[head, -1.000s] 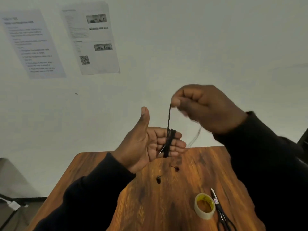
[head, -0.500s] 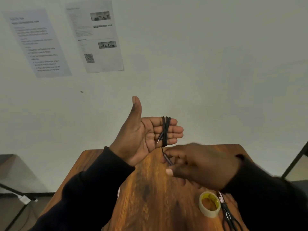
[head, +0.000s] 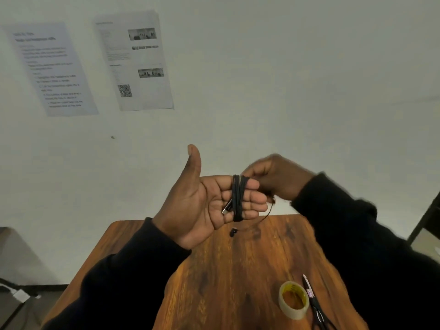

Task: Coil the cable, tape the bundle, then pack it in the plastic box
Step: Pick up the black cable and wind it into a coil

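My left hand [head: 202, 201] is held up above the table, palm toward me, thumb up and fingers together. A thin black cable [head: 238, 198] is wound in several turns around those fingers, its metal plug lying on the palm. A loose tail of the cable curves down from the coil and ends in a small black earpiece hanging just over the wood. My right hand [head: 278, 177] is behind the left fingertips, pinching the cable's free length at the top of the coil. A roll of clear tape [head: 294, 300] lies on the table at the lower right. No plastic box is in view.
Black scissors [head: 314, 303] lie just right of the tape roll. The wooden table [head: 233, 282] is narrow, its far edge under my hands against a white wall. Two printed sheets [head: 135, 60] hang on the wall at upper left. A dark frame edges in at right.
My right hand swung from above the coil down under it and back up behind my left fingertips, laying further turns of cable. The loose tail is shorter.
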